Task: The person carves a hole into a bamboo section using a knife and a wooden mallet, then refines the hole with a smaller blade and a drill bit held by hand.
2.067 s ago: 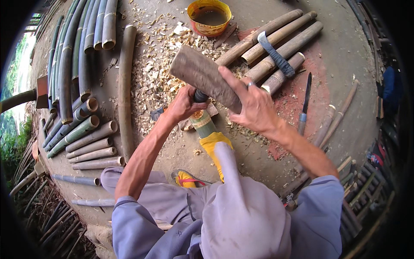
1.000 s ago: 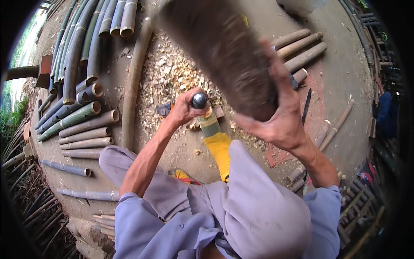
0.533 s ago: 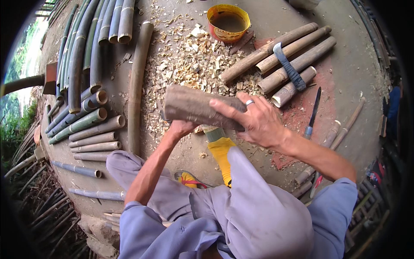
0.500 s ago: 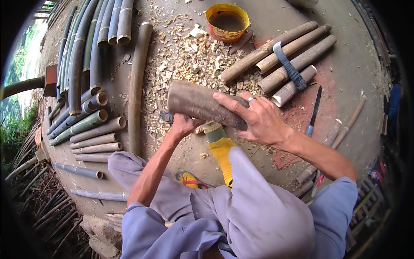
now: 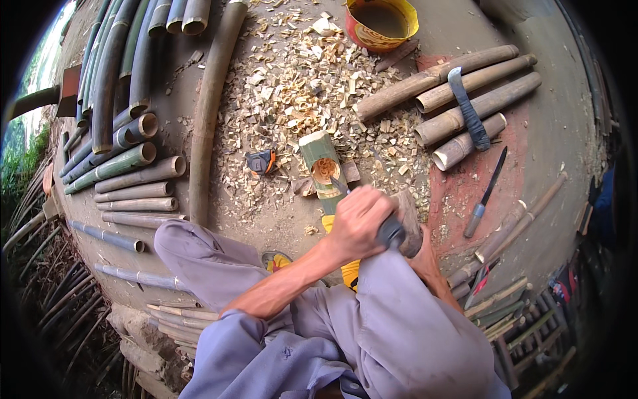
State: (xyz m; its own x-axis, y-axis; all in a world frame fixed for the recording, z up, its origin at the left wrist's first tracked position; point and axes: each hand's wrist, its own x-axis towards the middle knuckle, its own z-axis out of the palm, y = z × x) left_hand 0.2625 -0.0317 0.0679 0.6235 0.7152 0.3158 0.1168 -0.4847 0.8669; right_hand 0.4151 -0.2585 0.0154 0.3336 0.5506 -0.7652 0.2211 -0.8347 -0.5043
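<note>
My left hand (image 5: 361, 223) is wrapped round a chisel-like tool (image 5: 391, 233). Its dark butt end sticks out toward my right hand, and its narrow metal blade points at a carved hollow in a short green bamboo piece (image 5: 316, 147). That piece lies on the ground before me, its near end at my yellow-covered foot (image 5: 349, 272). Beside the tool's butt is a brown wooden block (image 5: 413, 223), gripped from its far right side by my right hand (image 5: 430, 259), whose fingers are partly hidden behind my knee.
Wood chips (image 5: 266, 100) cover the ground around a tape measure (image 5: 261, 162). A hooked blade (image 5: 468, 110) lies across bamboo lengths at right, near a knife (image 5: 485, 193). A bucket of brown liquid (image 5: 380, 23) stands at the back; bamboo poles (image 5: 109, 86) line the left.
The wooden block has swung from over the bamboo piece to the right, beside my knee. My left hand has come across to the right and now holds the chisel-like tool. The bamboo's hollow is uncovered.
</note>
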